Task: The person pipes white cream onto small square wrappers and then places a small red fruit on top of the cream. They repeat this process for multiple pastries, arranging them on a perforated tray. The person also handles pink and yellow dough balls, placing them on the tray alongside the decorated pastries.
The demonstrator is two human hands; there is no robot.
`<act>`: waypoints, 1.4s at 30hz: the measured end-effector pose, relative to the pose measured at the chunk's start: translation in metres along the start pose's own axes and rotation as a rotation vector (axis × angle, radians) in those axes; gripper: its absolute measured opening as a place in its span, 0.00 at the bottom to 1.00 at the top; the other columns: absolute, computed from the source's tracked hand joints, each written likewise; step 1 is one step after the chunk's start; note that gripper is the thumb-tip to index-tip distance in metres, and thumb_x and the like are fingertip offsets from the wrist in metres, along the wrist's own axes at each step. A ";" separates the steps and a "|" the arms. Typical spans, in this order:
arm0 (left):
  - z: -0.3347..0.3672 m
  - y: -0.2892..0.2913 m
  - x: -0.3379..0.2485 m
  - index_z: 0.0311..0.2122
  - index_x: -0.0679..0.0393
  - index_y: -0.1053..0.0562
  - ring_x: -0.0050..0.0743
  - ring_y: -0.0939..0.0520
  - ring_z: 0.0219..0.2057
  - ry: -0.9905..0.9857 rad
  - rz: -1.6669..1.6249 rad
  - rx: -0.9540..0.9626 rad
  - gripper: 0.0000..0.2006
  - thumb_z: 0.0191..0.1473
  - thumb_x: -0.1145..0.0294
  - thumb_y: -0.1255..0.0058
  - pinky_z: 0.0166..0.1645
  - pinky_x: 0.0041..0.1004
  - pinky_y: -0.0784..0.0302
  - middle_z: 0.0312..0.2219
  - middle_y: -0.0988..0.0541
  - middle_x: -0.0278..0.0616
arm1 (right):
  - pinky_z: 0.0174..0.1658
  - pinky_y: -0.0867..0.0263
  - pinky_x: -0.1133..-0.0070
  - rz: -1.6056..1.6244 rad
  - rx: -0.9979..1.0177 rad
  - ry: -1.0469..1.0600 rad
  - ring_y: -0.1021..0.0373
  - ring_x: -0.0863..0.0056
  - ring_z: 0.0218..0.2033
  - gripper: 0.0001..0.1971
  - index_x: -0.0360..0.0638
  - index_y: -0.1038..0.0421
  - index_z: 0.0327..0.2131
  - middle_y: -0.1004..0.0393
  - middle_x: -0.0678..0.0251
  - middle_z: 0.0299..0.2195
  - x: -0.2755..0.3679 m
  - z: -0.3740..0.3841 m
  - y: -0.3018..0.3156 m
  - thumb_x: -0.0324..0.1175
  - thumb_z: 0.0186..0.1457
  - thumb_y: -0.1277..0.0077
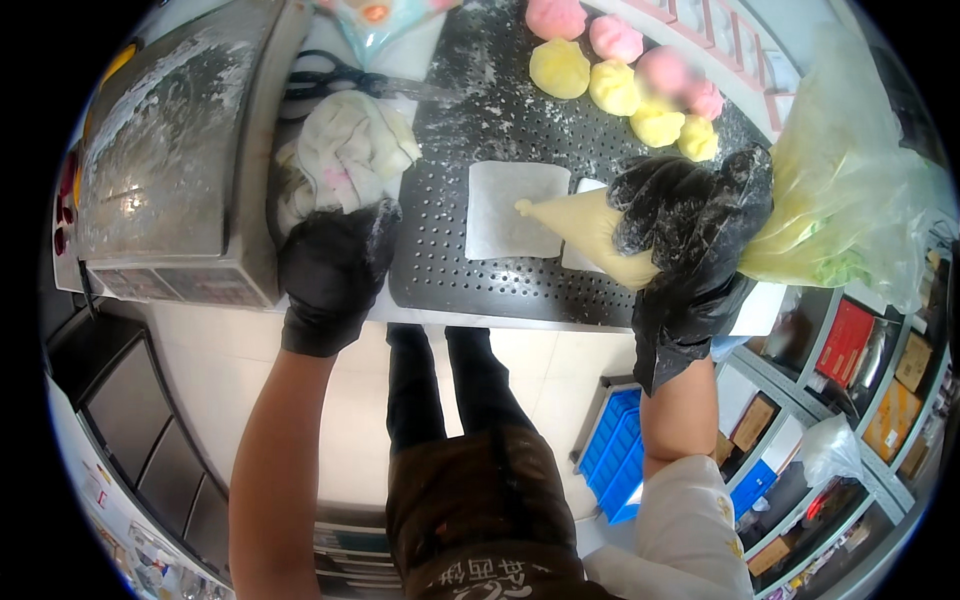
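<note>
In a black glove dusted with white, my right hand (690,215) is closed round a piping bag (585,225) of pale yellow filling. The bag lies tilted, its tip pointing left above a square of white paper (515,190). A second paper square (580,258) shows partly from under the bag. My left hand (338,265), also black-gloved, grips a crumpled whitish cloth (350,150) with a pink stain at the table's front left; its fingertips are mostly hidden. Pink piped rosettes (615,38) and yellow piped rosettes (560,70) sit in rows at the back right of the perforated black tray (440,260).
A flour-dusted metal appliance (165,150) stands at the left. Black-handled scissors (330,80) lie behind the cloth. Beside my right hand is a large, pale yellow-green plastic bag (850,190). Shelving with boxes (850,340) and a blue crate (612,455) are below right.
</note>
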State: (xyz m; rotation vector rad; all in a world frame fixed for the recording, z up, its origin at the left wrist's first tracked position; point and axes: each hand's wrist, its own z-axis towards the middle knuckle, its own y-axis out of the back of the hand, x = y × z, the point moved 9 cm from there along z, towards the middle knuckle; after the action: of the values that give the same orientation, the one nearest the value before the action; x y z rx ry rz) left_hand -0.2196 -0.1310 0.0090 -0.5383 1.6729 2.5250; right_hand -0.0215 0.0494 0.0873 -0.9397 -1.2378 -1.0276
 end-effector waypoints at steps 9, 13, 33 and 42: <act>-0.001 -0.006 0.000 0.42 0.52 0.22 0.43 0.19 0.27 -0.022 0.022 0.075 0.10 0.54 0.66 0.43 0.33 0.37 0.24 0.27 0.21 0.42 | 0.31 0.33 0.71 0.098 -0.256 -0.073 0.33 0.71 0.23 0.21 0.39 0.40 0.53 0.32 0.65 0.22 -0.009 -0.007 0.017 0.45 0.66 0.55; 0.002 -0.001 -0.002 0.41 0.52 0.22 0.44 0.20 0.27 -0.026 -0.055 0.032 0.09 0.56 0.66 0.44 0.32 0.38 0.24 0.26 0.21 0.43 | 0.29 0.33 0.73 0.109 -0.264 -0.110 0.33 0.72 0.23 0.23 0.39 0.40 0.56 0.31 0.65 0.23 -0.006 -0.011 0.025 0.45 0.66 0.54; 0.001 -0.008 0.001 0.40 0.52 0.22 0.44 0.19 0.27 0.017 0.020 0.079 0.10 0.53 0.64 0.43 0.32 0.38 0.24 0.26 0.20 0.42 | 0.28 0.33 0.77 0.053 -0.007 -0.172 0.34 0.76 0.20 0.24 0.39 0.37 0.57 0.28 0.64 0.25 -0.008 0.003 -0.005 0.47 0.66 0.54; -0.004 -0.008 0.003 0.39 0.51 0.22 0.42 0.20 0.26 -0.008 0.045 0.029 0.08 0.55 0.63 0.44 0.31 0.37 0.25 0.25 0.21 0.40 | 0.23 0.37 0.80 -0.253 0.008 0.147 0.33 0.76 0.21 0.27 0.41 0.38 0.58 0.27 0.65 0.26 0.005 0.007 0.002 0.50 0.65 0.55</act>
State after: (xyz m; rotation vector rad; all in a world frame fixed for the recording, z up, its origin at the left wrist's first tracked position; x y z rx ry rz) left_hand -0.2194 -0.1316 -0.0004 -0.4931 1.7360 2.5255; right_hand -0.0212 0.0561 0.0932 -0.6994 -1.2566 -1.2664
